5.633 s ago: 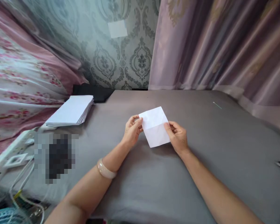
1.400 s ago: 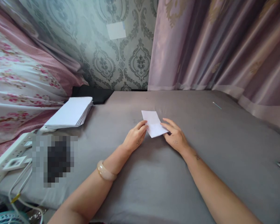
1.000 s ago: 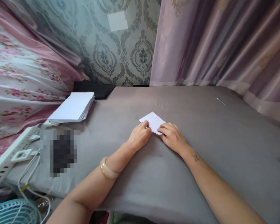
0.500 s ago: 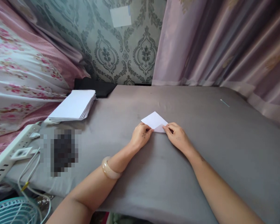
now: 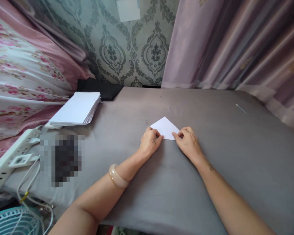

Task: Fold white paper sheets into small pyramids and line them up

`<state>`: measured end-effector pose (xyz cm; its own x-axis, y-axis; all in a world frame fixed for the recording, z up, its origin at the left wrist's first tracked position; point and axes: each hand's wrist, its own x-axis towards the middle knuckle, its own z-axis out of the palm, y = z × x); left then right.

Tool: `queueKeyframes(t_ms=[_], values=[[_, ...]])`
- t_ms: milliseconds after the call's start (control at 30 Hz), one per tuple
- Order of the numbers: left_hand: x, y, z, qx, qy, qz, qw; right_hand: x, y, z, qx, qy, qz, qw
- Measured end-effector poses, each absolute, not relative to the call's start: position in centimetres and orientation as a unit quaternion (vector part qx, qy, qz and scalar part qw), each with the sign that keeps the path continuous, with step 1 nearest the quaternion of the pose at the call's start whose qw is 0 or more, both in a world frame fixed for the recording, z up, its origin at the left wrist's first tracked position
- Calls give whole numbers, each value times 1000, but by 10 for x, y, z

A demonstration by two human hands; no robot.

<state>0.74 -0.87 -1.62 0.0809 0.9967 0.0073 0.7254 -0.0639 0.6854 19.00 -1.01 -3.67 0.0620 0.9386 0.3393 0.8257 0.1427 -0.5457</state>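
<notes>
A small folded sheet of white paper (image 5: 164, 127) lies near the middle of the grey-covered table (image 5: 147, 189), one corner pointing away from me. My left hand (image 5: 151, 141) pinches its left side, thumb on the near edge. With thumb and fingers closed, my right hand (image 5: 187, 142) grips the right corner. The fingers under and behind the paper are partly hidden. A pale bangle (image 5: 117, 176) sits on my left forearm.
On the left are a stack of white paper (image 5: 75, 109), a black folded item (image 5: 100, 88), a power strip (image 5: 12, 156) with plugs and cables, and a blurred-out dark object (image 5: 66, 160). A fan (image 5: 14, 222) stands lower left. A thin stick (image 5: 241, 108) lies far right.
The small flap that stood at the paper's near edge between my hands no longer shows; the surface looks plain. My right thumb has shifted slightly right, and the whole view has moved a little.
</notes>
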Motion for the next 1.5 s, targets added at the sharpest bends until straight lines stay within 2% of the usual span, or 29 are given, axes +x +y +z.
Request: queueKeyframes(t_ms=[300,533,833,1067,1200,1333,1500], values=[[7,-7,-15,667,643,237,292,192,-9,-36,-663,-669,122,313],[6,-7,-14,679,633,238,284,196,-10,-38,-638,-674,133,347],[6,-8,-11,701,615,226,283,210,-11,-37,-605,-690,192,347],[6,-12,-14,813,519,202,170,208,-15,-35,-582,-712,169,356],[6,-12,-18,852,474,167,145,192,-28,-26,-535,-785,77,302],[3,-6,-23,850,471,196,130,170,-48,-18,-528,-820,38,218],[-5,10,-29,755,597,250,107,156,-61,-18,-547,-814,-9,195]])
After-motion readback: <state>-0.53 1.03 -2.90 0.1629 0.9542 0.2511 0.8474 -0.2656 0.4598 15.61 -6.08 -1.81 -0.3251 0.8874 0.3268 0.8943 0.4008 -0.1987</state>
